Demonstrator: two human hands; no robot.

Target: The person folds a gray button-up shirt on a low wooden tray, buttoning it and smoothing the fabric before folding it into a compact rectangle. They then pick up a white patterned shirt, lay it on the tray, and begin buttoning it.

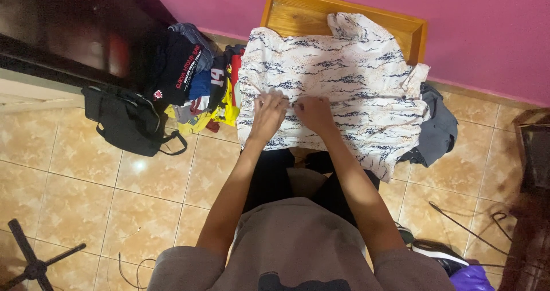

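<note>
From the head camera, a white patterned shirt (344,79) lies spread over a wooden tray (298,16) at upper centre. The left hand (268,114) and right hand (312,113) pinch its fabric at mid-frame (side by side). A clothes pile (197,79) sits left.

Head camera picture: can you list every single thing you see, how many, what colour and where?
patterned shirt: one, white with dark blue marks, spread on the wooden tray
wooden tray: one, light brown, against the pink wall
clothes pile: one, mixed black, blue, yellow, red, left of the shirt
grey garment: one, dark grey, right of the shirt
black bag: one, on the tiled floor, left
shoe: one, dark with white, lower right
tripod legs: one set, black, bottom left
left hand: on the shirt
right hand: on the shirt
</note>
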